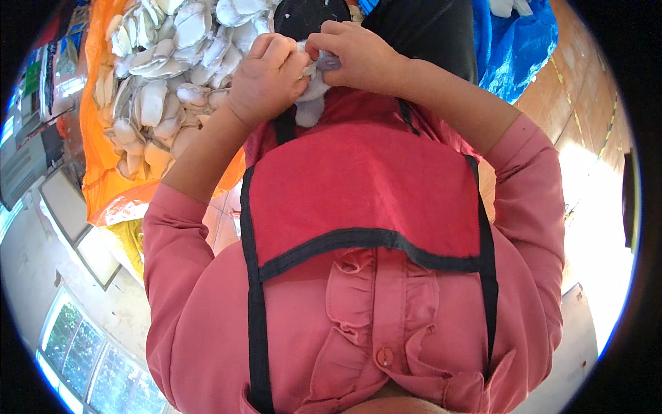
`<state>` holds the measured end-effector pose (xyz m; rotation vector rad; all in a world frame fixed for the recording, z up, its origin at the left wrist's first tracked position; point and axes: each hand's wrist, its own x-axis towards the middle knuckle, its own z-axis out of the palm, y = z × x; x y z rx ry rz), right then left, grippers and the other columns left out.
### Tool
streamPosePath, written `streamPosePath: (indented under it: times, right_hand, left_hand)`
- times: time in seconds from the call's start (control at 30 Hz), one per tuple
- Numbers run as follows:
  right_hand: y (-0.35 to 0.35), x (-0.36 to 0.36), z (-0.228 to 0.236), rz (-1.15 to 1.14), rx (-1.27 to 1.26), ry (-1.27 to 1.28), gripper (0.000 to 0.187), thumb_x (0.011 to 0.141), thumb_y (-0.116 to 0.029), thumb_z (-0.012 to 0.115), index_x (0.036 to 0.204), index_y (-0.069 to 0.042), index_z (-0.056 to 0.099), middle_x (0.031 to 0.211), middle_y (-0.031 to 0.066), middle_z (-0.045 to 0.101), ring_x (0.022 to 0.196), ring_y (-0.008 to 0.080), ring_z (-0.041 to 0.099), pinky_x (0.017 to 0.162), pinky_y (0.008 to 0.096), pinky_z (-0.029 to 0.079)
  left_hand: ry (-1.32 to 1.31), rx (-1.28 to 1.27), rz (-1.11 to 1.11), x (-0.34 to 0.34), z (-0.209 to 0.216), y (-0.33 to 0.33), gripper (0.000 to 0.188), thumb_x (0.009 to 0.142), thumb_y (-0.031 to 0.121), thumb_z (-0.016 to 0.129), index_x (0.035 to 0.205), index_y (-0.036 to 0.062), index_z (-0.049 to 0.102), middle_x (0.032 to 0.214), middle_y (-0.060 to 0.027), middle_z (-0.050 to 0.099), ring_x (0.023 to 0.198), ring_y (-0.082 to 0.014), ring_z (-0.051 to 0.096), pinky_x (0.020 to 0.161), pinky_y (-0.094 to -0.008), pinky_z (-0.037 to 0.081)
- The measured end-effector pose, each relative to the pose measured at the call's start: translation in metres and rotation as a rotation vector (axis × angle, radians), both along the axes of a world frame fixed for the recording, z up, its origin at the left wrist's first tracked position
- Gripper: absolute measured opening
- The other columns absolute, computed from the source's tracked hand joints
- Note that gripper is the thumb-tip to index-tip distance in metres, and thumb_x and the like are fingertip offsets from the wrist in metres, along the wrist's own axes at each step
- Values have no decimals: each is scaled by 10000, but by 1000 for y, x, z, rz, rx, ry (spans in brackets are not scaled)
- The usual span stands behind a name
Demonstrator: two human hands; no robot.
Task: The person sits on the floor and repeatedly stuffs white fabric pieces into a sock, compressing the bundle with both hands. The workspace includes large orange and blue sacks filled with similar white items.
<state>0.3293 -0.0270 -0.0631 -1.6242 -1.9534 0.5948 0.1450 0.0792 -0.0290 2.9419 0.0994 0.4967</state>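
Note:
Between my two hands is a small white, fuzzy fabric piece [312, 109] with greyish folds. It looks soft like plush, and its lower end hangs toward my lap. My left hand [265, 79] is closed on its left side, the fingers bent over it. On the other side my right hand [362, 56] pinches its upper part between thumb and fingers. The fingers cover much of the piece, so its full shape is hidden.
A heap of white, flat, rounded soft pieces [153, 103] lies on an orange plastic sheet or sack [96, 165] at left. A blue plastic bag [514, 58] stands at right. A dark round object [310, 17] sits just beyond my hands. My red apron [365, 186] covers my front.

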Motion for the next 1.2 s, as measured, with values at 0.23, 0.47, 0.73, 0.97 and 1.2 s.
streamPosePath:
  times: [0.23, 0.47, 0.73, 0.97, 1.2]
  right_hand:
    - [-3, 3, -2, -39, -11, 94, 407, 730, -178, 735, 1122, -172, 626, 1080, 121, 580, 1006, 339, 597, 900, 418, 501]
    - [-36, -25, -30, -194, 93, 272, 444, 727, -112, 730, 1151, -204, 637, 1154, 107, 537, 1102, 323, 523, 943, 415, 477]
    - [-43, -30, -39, -352, 74, 492, 502, 691, -108, 754, 1155, -109, 564, 1131, 154, 535, 1065, 351, 556, 920, 409, 502]
    - [-46, -28, -29, -362, -17, 559, 513, 713, -110, 746, 1191, -126, 561, 1170, 177, 513, 1054, 353, 571, 929, 380, 518]
    - [-51, -15, -35, -152, 8, 679, 619, 760, -87, 718, 1339, -210, 536, 1199, 150, 479, 1047, 310, 578, 920, 351, 521]
  left_hand:
    - [76, -92, 105, -1, 7, -2, 359, 663, 101, 736, 1021, 131, 715, 977, -72, 527, 947, -288, 544, 823, -375, 485]
    - [266, -191, 222, 0, 24, -24, 325, 664, 102, 704, 988, 129, 722, 1048, -76, 547, 1020, -297, 535, 876, -387, 466]
    - [314, -210, 180, 0, 39, -26, 289, 740, 118, 696, 1027, 133, 729, 1182, -110, 539, 1120, -332, 519, 943, -410, 461]
    - [284, -233, 249, -2, 29, -39, 328, 752, 71, 689, 1077, 115, 699, 1215, -132, 528, 1142, -357, 496, 975, -446, 435]
    - [115, -253, 205, -3, 13, -47, 336, 744, 26, 654, 1076, 75, 637, 1291, -142, 528, 1197, -370, 482, 1016, -461, 403]
